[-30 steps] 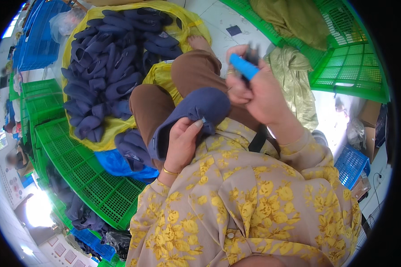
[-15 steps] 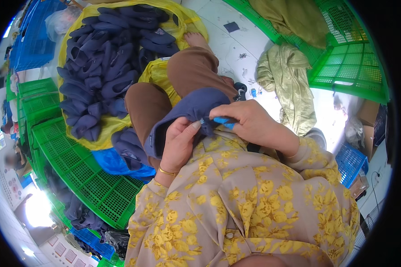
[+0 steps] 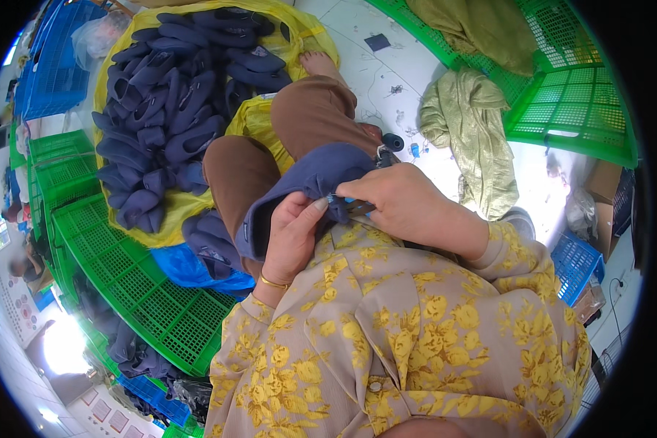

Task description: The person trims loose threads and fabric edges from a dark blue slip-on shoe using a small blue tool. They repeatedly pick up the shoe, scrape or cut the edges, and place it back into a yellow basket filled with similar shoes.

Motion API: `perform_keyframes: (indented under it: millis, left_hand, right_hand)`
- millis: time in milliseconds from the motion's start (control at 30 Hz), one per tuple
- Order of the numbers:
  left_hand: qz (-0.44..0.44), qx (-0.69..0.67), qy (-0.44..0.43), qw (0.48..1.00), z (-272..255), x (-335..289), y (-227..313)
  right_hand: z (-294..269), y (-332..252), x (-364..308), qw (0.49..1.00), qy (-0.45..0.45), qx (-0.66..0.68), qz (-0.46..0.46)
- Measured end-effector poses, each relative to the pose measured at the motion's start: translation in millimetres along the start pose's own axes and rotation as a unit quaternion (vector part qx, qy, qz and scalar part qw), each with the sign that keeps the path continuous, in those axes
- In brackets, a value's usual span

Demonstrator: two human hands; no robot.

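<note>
Across my lap lies a navy hat-shaped piece (image 3: 327,162) of thick cloth, with a gathered knot at its near edge. My left hand (image 3: 293,228) pinches that edge between thumb and fingers, a small light blue detail showing at the thumb tip. Right beside it, my right hand (image 3: 400,198) is closed around a small tool (image 3: 359,206) with blue and dark parts. Its tip meets the knot near my left thumb; the fingers hide most of it, so its exact kind cannot be told.
A yellow sheet (image 3: 310,33) at the far left bears a heap of similar navy pieces (image 3: 164,102). Green crates (image 3: 142,281) stand to the left, and another green crate (image 3: 573,109) at far right. An olive sack (image 3: 463,120) lies on the white floor.
My right hand has turned slightly, its knuckles more over the tool, so less blue shows. The left hand and the navy piece have stayed almost still.
</note>
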State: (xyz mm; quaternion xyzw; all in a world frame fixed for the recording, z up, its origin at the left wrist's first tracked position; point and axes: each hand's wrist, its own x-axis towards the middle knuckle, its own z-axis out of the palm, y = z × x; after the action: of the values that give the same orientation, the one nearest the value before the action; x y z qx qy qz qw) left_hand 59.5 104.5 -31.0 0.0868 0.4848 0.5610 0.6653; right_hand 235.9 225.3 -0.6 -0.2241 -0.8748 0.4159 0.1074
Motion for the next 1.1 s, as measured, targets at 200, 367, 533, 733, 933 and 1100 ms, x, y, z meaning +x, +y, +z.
perform_keyframes:
  millis: [200,367,533,733,933,1100]
  left_hand:
    - [0.011,0.051,0.05,0.997,10.9,-2.6,1.5]
    - [0.049,0.113,0.051,0.991,1.1,0.7,-8.1]
    - [0.062,0.12,0.078,0.988,5.9,0.1,-8.2]
    - [0.073,0.18,0.1,0.976,6.7,-0.4,-12.7]
    - [0.085,0.236,0.094,0.964,5.6,0.5,-13.4]
    - [0.056,0.275,0.098,0.955,-0.7,0.8,-10.8]
  right_hand:
    - [5.5,-7.2,4.9,0.996,-0.027,-0.083,0.014]
    - [8.3,-10.4,6.4,0.987,-0.033,-0.149,0.052]
    - [8.7,-12.2,3.3,0.985,-0.009,-0.162,0.056]
    - [10.5,-20.1,5.8,0.982,-0.051,-0.17,0.064]
    - [21.2,-15.6,11.1,0.981,-0.034,-0.19,0.022]
    - [17.9,-11.2,16.1,0.985,-0.059,-0.154,0.047]
